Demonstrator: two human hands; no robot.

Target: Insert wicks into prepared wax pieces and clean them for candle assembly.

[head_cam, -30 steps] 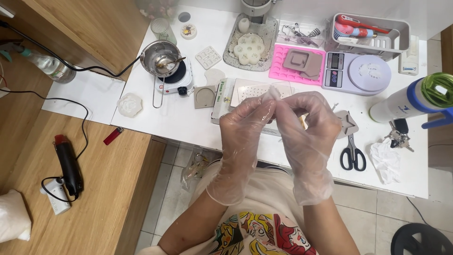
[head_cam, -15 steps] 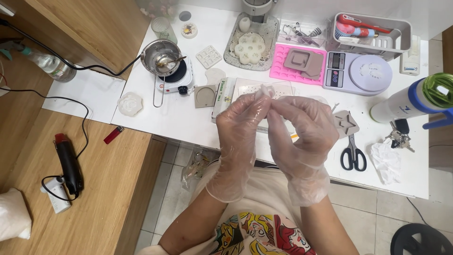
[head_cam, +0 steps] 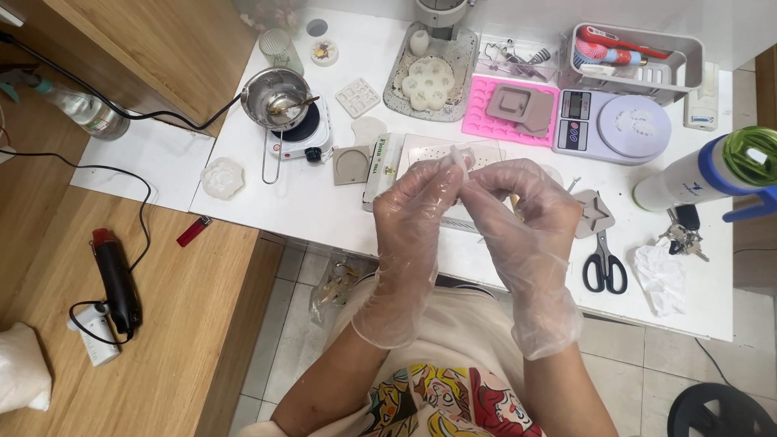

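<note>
Both my hands wear clear plastic gloves and meet above the front edge of the white table [head_cam: 324,210]. My left hand [head_cam: 417,218] pinches a small white piece [head_cam: 460,155] at its fingertips. My right hand [head_cam: 522,214] curls against the left one and touches the same small piece; what lies between the fingers is mostly hidden. Under the hands lies a white flat tray [head_cam: 429,150]. A grey star-shaped mould [head_cam: 595,214] and black scissors [head_cam: 603,263] lie just right of my right hand.
A steel pot on a small hotplate [head_cam: 287,109], a pink mat with grey moulds [head_cam: 510,109], a digital scale [head_cam: 611,125], a grey basket [head_cam: 631,53], a bottle with a green cap [head_cam: 712,170], keys [head_cam: 684,235]. A heat gun [head_cam: 113,279] and red lighter [head_cam: 194,231] lie on the wooden surface.
My hands shifted slightly left and lower, and the fingers closed in tighter around the small white piece. Nothing else on the table moved.
</note>
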